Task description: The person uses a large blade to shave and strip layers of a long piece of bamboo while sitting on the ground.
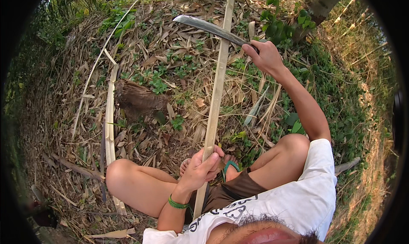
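One long pale strip [216, 88], right of a brown stump [140, 98], crossed by one curved blade [205, 26].
My left hand [200, 169], nearer me than the stump, is closed around the strip; my right hand [267, 56], beyond the stump to its right, is closed on the blade. I judge the step as blade work on the strip; a next stroke calls for a steady left hold. No container shows.

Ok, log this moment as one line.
left grip: closed around pale strip | right grip: holding curved blade | blade: crosses strip in view, contact unclear
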{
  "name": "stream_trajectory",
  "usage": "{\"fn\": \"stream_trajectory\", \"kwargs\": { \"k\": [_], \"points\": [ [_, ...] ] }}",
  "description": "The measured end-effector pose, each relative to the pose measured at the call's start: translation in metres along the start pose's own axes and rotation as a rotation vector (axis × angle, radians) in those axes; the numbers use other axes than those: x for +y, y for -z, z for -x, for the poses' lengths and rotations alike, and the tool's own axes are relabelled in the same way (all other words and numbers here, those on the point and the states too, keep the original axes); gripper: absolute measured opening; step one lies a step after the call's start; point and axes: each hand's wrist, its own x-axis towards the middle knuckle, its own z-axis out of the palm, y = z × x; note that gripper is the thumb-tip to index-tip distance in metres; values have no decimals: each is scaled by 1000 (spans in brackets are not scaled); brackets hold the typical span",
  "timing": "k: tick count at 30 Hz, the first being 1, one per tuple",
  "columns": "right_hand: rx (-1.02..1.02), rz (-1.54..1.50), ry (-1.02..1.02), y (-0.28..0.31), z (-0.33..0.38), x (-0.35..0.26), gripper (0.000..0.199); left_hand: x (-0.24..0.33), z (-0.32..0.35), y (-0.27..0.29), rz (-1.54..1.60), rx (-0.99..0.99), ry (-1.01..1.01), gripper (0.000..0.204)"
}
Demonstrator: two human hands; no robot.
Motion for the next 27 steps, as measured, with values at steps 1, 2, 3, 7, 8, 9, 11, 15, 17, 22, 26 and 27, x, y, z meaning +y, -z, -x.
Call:
{"fn": "stream_trajectory", "kwargs": {
  "k": [1,2,3,7,8,9,11,15,17,22,26,27],
  "points": [
    [2,-71,18,-1,5,-19,66,1,0,2,16,5,-5,21],
    [-55,-90,86,-8,13,-32,63,2,0,5,33,10,-11,21],
    [-113,-107,144,-13,27,-44,60,9,0,4,64,3,-25,21],
    [-218,12,331,-18,54,-83,60,15,1,9,78,29,-13,22],
    [-209,0,298,-21,52,-79,59,13,1,9,73,38,-7,22],
    [-203,-2,254,-21,48,-69,59,10,-1,9,71,36,7,22],
    [-169,-70,208,-21,38,-49,58,7,-6,8,64,25,11,21],
    [-145,-24,211,-22,39,-36,62,3,-9,6,45,10,3,19],
    [-147,-8,208,-24,38,-30,62,2,-9,6,43,12,15,20],
    [-132,-55,188,-18,28,-16,61,0,-12,6,36,-7,37,19],
    [-148,-74,165,-21,24,-6,63,0,-14,4,38,-9,38,19],
    [-136,-61,172,-22,23,-1,63,1,-15,3,34,-6,44,19]
  ]
}}
